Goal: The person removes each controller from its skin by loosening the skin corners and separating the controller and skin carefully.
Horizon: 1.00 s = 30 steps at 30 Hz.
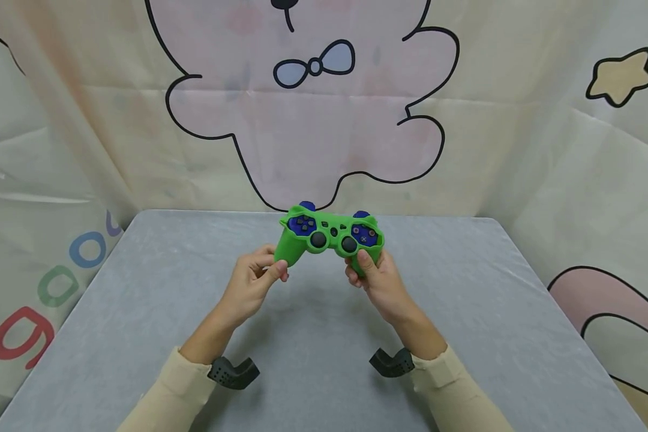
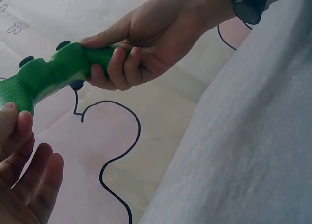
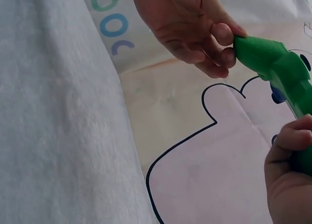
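Note:
A game controller [image 1: 333, 231] in a bright green sleeve, with blue button areas and two black thumbsticks, is held up above the table in the head view. My left hand [image 1: 254, 279] pinches the end of its left grip between thumb and fingertips. Around the right grip curl the fingers of my right hand [image 1: 380, 282], the thumb lying on the front. The left wrist view shows the controller's green underside [image 2: 53, 77] between both hands. In the right wrist view, the left hand [image 3: 195, 33] touches only the tip of the green grip [image 3: 258, 55].
A grey cloth-covered table [image 1: 313, 372] lies beneath the hands. Behind it hangs a curtain [image 1: 313, 150] printed with a cartoon animal and a bow tie. Both wrists carry black strapped devices, on the left [image 1: 233, 373] and on the right [image 1: 392, 362].

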Tool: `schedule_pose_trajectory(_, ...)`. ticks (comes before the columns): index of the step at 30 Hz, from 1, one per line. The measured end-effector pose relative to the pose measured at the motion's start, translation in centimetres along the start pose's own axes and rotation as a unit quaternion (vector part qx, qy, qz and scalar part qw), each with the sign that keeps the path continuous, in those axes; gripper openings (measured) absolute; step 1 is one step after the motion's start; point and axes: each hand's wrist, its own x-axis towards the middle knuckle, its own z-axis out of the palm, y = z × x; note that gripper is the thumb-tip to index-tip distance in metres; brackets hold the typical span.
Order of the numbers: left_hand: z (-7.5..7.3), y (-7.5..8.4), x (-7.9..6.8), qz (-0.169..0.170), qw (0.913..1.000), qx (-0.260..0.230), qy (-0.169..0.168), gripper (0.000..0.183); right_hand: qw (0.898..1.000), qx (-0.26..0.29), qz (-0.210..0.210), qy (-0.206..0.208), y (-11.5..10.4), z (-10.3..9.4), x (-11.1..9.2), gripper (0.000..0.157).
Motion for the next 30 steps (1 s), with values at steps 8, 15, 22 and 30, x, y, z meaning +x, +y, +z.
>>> schedule_pose_trajectory(8,0.8,0.4,-0.1,0.015,0.9998,-0.010,-0.006,0.031,0.996,0.012,-0.047,0.071,0.1,0.7,0.1,0.023)
schedule_pose_trajectory(15,1.7,0.5,-0.1,0.018,0.9978,0.064,0.005,0.032,0.990,0.038,-0.056,0.121,0.5,0.3,0.4,0.021)
schedule_pose_trajectory(22,1.4,0.6,0.0,-0.041,0.9925,0.113,-0.024,0.020,0.997,0.031,-0.063,0.032,-0.1,-1.0,-0.6,0.021)
schedule_pose_trajectory(30,0.0,0.5,0.0,0.016,0.9957,0.090,0.015,0.012,0.998,-0.004,-0.012,-0.054,-0.5,-1.0,-0.2,0.031)
